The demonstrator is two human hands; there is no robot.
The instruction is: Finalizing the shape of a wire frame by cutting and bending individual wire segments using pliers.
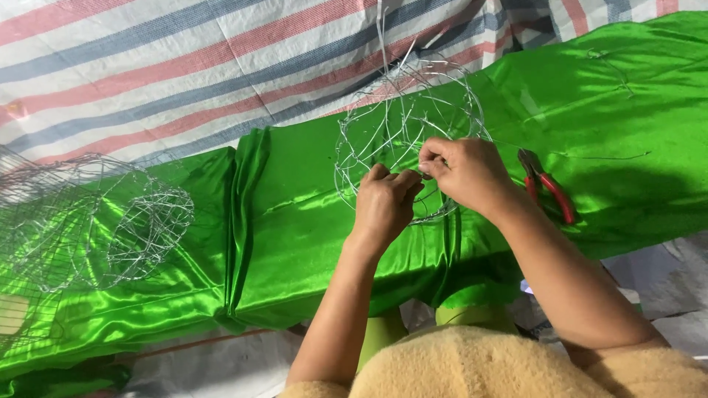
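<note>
A round frame of thin silver wire (402,121) stands on shiny green satin cloth (295,221). My left hand (385,206) pinches the frame's near rim from below. My right hand (466,173) grips the wire just beside it, fingertips closed on a strand. The two hands touch at the fingertips. Part of the frame's near edge is hidden behind my hands.
Red-handled pliers (547,186) lie on the cloth just right of my right hand. Other wire frames (110,221) sit on the cloth at the left. A striped red, blue and white tarp (184,66) covers the ground beyond. A tan fuzzy garment (472,365) fills the bottom.
</note>
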